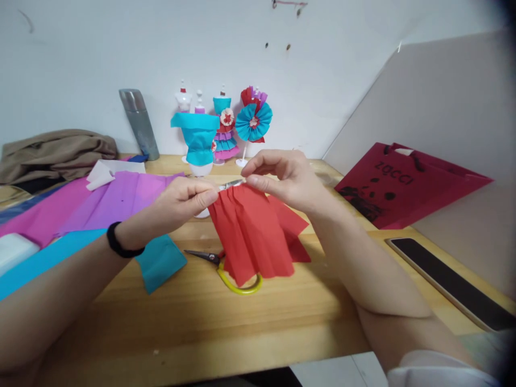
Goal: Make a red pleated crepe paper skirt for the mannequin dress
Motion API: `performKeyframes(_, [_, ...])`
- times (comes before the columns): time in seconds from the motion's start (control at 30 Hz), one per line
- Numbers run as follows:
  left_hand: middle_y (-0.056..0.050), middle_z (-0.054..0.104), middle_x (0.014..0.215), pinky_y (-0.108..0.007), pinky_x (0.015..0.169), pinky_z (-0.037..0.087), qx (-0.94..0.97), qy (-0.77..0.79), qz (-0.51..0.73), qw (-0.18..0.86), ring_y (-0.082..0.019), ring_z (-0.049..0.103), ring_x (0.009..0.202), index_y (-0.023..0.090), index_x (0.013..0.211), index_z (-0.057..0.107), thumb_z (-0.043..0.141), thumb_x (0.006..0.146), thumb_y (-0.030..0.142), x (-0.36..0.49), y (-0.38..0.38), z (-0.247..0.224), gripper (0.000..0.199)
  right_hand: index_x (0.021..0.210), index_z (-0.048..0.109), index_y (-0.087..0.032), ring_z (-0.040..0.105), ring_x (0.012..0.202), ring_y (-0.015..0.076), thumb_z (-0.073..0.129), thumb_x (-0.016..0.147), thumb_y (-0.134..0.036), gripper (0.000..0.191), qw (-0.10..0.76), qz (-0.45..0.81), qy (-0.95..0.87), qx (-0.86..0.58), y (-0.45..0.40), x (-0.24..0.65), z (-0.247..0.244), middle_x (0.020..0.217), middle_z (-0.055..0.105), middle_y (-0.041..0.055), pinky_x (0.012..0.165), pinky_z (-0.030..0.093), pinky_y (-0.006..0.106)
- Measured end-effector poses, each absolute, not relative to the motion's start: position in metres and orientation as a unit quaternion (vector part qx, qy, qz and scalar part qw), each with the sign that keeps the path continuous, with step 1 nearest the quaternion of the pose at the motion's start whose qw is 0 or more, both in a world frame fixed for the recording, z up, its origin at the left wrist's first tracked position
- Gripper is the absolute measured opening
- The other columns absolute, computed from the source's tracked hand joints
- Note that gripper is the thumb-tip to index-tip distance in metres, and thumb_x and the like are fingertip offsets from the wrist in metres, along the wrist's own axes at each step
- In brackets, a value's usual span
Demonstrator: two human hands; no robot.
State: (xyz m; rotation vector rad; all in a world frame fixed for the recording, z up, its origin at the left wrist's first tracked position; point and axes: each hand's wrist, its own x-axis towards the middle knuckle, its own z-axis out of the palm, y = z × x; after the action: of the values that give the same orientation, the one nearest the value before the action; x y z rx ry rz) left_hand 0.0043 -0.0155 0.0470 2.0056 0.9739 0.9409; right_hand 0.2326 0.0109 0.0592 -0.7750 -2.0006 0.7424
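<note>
Between my two hands hangs a red pleated piece of crepe paper or cloth (252, 231), gathered along its top edge. A short whitish, shiny strip (233, 184) shows along that edge. My left hand (183, 200) pinches the upper left corner between thumb and fingers. At the upper right corner, my right hand (282, 174) has its thumb and bent fingers closed on the same edge. Partly hidden below the red piece lie scissors (242, 290) with a yellow handle and dark blades. A teal square piece (162, 262) lies left of them.
Behind my hands stand several small dress forms, one in a teal top (197, 134), another with a teal rosette (253, 122). Purple sheets (116, 201), a brown cloth (56, 153) and a grey flask (141, 126) are left. Rightward are a red bag (407, 188) and a phone (447, 282).
</note>
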Motion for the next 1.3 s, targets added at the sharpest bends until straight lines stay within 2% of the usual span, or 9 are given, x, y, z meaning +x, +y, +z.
performKeyframes(0.13, [-0.002,0.052,0.065,-0.026,0.060,0.041,0.853,0.319,0.212,0.353,-0.015,0.048,0.064,0.019,0.058,0.048,0.054,0.089,0.040,-0.006,-0.013,0.053,0.038,0.080,0.069,-0.022,0.065,0.092,0.0211,0.062,0.089,-0.043,0.023,0.337,0.283,-0.865,-0.243,0.005,0.227,0.057,0.090,0.073,0.0049,0.087,0.050,0.037])
performKeyframes(0.3, [0.000,0.048,0.066,-0.026,0.058,0.039,0.870,0.310,0.150,0.351,-0.013,0.045,0.061,0.019,0.060,0.047,0.051,0.092,0.043,-0.009,-0.011,0.053,0.040,0.067,0.065,-0.020,0.058,0.070,0.0156,0.064,0.085,-0.042,0.028,0.236,0.370,-0.855,-0.277,-0.002,0.219,0.050,0.069,0.063,0.0011,0.066,0.045,0.030])
performKeyframes(0.4, [-0.002,0.056,0.070,-0.025,0.058,0.041,0.859,0.323,0.181,0.353,-0.013,0.048,0.063,0.018,0.067,0.058,0.051,0.092,0.046,-0.008,-0.011,0.052,0.038,0.064,0.062,-0.019,0.048,0.058,0.0116,0.067,0.081,-0.040,0.028,0.229,0.421,-0.824,-0.303,-0.001,0.219,0.050,0.060,0.054,-0.0016,0.056,0.037,0.028])
performKeyframes(0.6, [-0.008,0.068,0.119,-0.031,0.088,0.050,0.770,0.377,0.371,0.357,-0.023,0.061,0.109,0.021,0.112,0.070,0.056,0.090,0.056,-0.002,-0.010,0.040,0.044,0.059,0.060,-0.021,0.046,0.054,0.0116,0.077,0.073,-0.050,0.037,0.298,0.433,-0.775,-0.351,0.014,0.248,0.070,0.056,0.054,-0.0006,0.050,0.034,0.028])
performKeyframes(0.7, [-0.011,0.071,0.103,-0.028,0.073,0.053,0.653,0.432,0.447,0.432,-0.020,0.065,0.090,0.017,0.100,0.072,0.059,0.085,0.065,0.006,-0.007,0.024,0.052,0.053,0.057,-0.021,0.045,0.053,0.0120,0.082,0.067,-0.052,0.042,0.409,0.372,-0.743,-0.378,0.018,0.262,0.079,0.053,0.052,-0.0004,0.048,0.034,0.029])
performKeyframes(0.77, [-0.012,0.071,0.091,-0.028,0.066,0.053,0.597,0.434,0.399,0.544,-0.019,0.066,0.080,0.014,0.089,0.072,0.060,0.081,0.070,0.013,-0.007,0.014,0.058,0.053,0.058,-0.021,0.047,0.053,0.0128,0.082,0.068,-0.050,0.040,0.475,0.333,-0.713,-0.395,0.020,0.266,0.081,0.053,0.053,0.0003,0.049,0.035,0.030])
performKeyframes(0.93, [-0.010,0.071,0.091,-0.027,0.059,0.054,0.499,0.323,0.326,0.735,-0.020,0.067,0.079,0.019,0.097,0.073,0.073,0.074,0.063,0.030,-0.019,0.000,0.051,0.056,0.059,-0.024,0.052,0.055,0.0145,0.076,0.078,-0.043,0.034,0.501,0.289,-0.716,-0.390,0.029,0.261,0.072,0.055,0.058,0.0022,0.050,0.039,0.032])
performKeyframes(1.17, [-0.003,0.070,0.096,-0.017,0.056,0.048,0.379,0.313,0.443,0.750,-0.008,0.060,0.069,0.019,0.099,0.070,0.085,0.072,0.038,0.044,-0.035,-0.004,0.036,0.054,0.057,-0.021,0.051,0.055,0.0134,0.069,0.078,-0.028,0.028,0.536,0.276,-0.688,-0.404,0.031,0.249,0.067,0.057,0.057,0.0008,0.051,0.040,0.030])
performKeyframes(1.3, [0.001,0.064,0.073,-0.015,0.052,0.043,0.375,0.340,0.465,0.727,-0.006,0.054,0.060,0.015,0.079,0.066,0.091,0.062,0.032,0.045,-0.033,-0.008,0.035,0.056,0.057,-0.021,0.050,0.054,0.0127,0.070,0.078,-0.028,0.027,0.538,0.268,-0.688,-0.407,0.031,0.247,0.067,0.057,0.056,0.0004,0.050,0.039,0.029])
